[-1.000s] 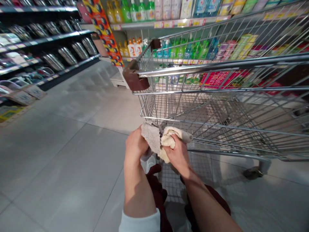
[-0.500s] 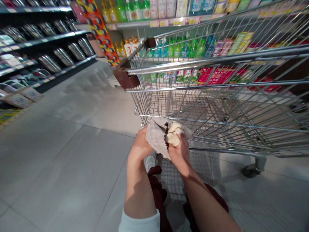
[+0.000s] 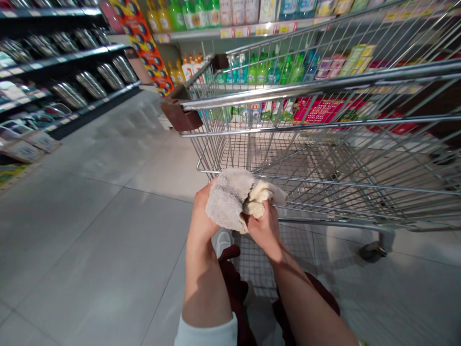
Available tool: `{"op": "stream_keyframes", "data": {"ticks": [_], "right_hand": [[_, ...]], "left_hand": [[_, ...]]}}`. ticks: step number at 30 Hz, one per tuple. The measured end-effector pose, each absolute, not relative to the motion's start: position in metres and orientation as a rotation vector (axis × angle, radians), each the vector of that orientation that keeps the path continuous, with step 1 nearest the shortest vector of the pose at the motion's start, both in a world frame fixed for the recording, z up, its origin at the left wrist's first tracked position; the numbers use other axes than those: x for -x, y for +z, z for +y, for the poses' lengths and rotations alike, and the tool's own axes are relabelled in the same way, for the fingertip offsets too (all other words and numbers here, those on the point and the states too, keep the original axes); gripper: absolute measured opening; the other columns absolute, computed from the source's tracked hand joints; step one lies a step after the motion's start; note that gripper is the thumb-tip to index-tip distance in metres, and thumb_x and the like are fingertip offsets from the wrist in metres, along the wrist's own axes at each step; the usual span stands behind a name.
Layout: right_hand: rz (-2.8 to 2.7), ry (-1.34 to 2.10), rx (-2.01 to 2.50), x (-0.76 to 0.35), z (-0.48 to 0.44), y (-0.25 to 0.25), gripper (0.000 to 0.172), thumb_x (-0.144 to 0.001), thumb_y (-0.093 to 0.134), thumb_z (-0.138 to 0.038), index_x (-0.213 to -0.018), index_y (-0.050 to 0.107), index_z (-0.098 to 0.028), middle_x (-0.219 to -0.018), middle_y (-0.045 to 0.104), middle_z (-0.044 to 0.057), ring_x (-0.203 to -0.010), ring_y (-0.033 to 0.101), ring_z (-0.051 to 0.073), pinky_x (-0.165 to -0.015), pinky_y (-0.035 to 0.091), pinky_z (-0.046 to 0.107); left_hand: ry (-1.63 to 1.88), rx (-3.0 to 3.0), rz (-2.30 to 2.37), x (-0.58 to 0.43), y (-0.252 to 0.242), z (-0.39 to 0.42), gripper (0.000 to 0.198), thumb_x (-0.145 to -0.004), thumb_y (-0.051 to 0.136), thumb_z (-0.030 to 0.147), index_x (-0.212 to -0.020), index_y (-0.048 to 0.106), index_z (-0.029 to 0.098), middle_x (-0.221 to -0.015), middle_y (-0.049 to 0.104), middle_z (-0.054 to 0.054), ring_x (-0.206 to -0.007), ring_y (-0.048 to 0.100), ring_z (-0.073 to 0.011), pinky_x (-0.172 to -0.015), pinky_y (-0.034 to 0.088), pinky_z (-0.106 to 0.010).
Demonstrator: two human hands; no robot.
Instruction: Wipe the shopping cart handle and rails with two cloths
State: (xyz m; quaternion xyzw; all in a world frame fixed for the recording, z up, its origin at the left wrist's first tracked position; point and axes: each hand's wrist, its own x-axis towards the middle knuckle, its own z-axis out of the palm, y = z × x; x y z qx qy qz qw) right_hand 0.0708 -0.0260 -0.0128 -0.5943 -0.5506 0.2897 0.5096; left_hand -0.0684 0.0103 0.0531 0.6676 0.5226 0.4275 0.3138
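Labels: none readable; the bottles on the far shelf were too small.
Far left: black shelves holding steel ware.
Floor: pale glossy tiles.
Left hand: closed on the grey side of a fluffy cloth.
Right hand: gripping the cloth's cream fold, held just before the wire cart.

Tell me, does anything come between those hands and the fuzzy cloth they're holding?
Nothing visible does. The left hand and right hand both touch the fuzzy cloth directly, with the wire shopping cart just beyond it.
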Motion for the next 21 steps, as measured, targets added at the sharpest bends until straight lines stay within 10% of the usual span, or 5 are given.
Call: {"op": "stream_keyframes", "data": {"ticks": [8, 21], "right_hand": [[-1.518, 0.678, 1.533, -0.075, -0.024, -0.02, 0.04, -0.069, 0.056, -0.014, -0.11, 0.06, -0.017, -0.094, 0.073, 0.011, -0.105, 0.067, 0.026, -0.092, 0.054, 0.036], [-1.284, 0.445, 1.566, -0.075, -0.029, -0.021, 0.019, -0.076, 0.052, -0.023, -0.09, 0.062, -0.018, -0.082, 0.072, 0.01, -0.076, 0.068, 0.023, -0.071, 0.056, 0.034]], "left_hand": [[0.679, -1.924, 1.364, 0.065, 0.041, 0.015, 0.032, -0.066, 0.067, 0.035, -0.093, 0.072, 0.019, -0.088, 0.075, -0.006, -0.079, 0.066, -0.0219, -0.075, 0.052, -0.03], [0.957, -1.868, 1.212, 0.062, 0.058, 0.007, 0.023, -0.076, 0.065, 0.037, -0.083, 0.069, 0.016, -0.086, 0.071, -0.005, -0.078, 0.065, -0.0179, -0.076, 0.055, -0.029]]}}
